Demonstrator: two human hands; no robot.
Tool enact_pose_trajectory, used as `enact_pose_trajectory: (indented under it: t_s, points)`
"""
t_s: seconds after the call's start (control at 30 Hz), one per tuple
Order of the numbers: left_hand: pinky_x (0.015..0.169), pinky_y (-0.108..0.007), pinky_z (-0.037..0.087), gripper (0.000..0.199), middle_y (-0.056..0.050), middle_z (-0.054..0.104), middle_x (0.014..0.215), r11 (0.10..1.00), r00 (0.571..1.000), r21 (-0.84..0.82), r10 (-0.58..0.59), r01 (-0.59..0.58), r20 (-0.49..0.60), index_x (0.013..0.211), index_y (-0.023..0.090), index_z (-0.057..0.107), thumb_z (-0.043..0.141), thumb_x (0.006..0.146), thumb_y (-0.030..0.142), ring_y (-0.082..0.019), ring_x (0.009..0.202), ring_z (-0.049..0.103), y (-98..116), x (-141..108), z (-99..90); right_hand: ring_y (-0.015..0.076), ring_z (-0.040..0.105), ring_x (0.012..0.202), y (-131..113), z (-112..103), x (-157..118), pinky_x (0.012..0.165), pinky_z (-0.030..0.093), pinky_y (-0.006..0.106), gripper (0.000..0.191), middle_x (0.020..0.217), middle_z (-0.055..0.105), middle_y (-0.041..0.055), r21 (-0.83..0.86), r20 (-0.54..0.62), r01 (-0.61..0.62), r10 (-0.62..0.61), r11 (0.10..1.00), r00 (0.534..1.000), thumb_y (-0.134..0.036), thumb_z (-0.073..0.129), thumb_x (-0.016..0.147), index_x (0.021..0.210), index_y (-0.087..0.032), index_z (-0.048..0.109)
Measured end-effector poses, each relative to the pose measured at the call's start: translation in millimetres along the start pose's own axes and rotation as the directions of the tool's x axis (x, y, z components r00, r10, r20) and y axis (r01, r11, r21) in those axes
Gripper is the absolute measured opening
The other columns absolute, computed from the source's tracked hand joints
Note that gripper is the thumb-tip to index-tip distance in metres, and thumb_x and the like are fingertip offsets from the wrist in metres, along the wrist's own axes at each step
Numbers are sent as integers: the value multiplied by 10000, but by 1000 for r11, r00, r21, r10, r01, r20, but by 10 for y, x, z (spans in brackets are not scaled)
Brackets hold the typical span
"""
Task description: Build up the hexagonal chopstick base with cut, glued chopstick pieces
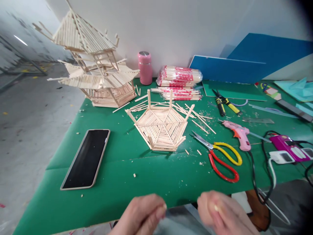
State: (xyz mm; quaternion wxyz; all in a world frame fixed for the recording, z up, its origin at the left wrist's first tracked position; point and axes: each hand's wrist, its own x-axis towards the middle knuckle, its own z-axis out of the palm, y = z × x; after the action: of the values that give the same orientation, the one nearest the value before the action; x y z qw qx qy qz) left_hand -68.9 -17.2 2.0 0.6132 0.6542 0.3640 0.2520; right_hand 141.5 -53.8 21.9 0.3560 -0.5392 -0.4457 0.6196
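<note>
Near the table's front edge, my left hand (144, 213) is closed, thumb pressed to the fingers, with something small and pale at the fingertips that I cannot make out. My right hand (221, 210) is also closed, to its right, slightly blurred, with a pale spot at the thumb; what it holds, if anything, is hidden. The hands are apart. Beyond them a hexagonal stick base (162, 125) with upright posts at its corners lies on the green table (156, 182). Loose sticks (202, 117) are scattered behind and beside it. Open scissors (211, 148) rest to its right.
A stick pagoda (97, 71) stands at the back left, above a phone (86, 160). Behind are a pink flask (145, 68) and bagged sticks (179, 76). Yellow-black pliers (225, 102), a pink glue gun (238, 133) and a purple power strip (288, 148) with cables lie right.
</note>
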Motion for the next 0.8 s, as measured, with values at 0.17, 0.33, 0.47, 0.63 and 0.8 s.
enact_pose_trajectory:
  t_s: [0.17,0.33,0.47,0.63,0.8]
  points:
    - [451,-221,200,335,59,282,516,897,938,-329,-336,294,-79,693,159,537,441,832,449,-85,491,235,177,269,-44,105,293,539,46,-162,271,503,240,248,309,569,324,-41,12,-137,-33,34,999,990,-439,442,858,743,-178,561]
    - [477,-221,189,336,62,275,539,840,925,-432,-379,328,-36,781,129,585,468,823,442,-85,523,229,129,402,-16,110,409,585,5,-190,388,541,331,249,325,629,443,-6,-4,-112,-1,1,1000,994,-423,460,854,905,-154,634]
    - [495,-219,208,319,59,290,565,833,914,-439,-401,337,-60,900,120,599,465,826,400,-89,541,254,99,431,-31,109,442,601,72,-217,424,560,381,249,307,666,475,1,-55,-131,16,-23,998,991,-401,466,856,953,-157,625]
    - [500,-219,285,321,47,364,568,934,931,-149,-344,325,-126,1013,137,555,372,862,353,-101,526,350,73,465,-71,115,496,643,166,-301,511,602,442,235,268,705,522,4,-175,-191,75,-108,982,976,-389,456,861,965,-179,587]
    - [695,-332,425,338,-81,607,789,723,977,681,37,118,-209,1029,155,598,314,851,200,-209,744,554,-69,440,-311,143,565,706,213,-379,544,654,488,262,245,762,577,33,-339,-268,125,-223,933,937,-386,421,875,954,-184,533]
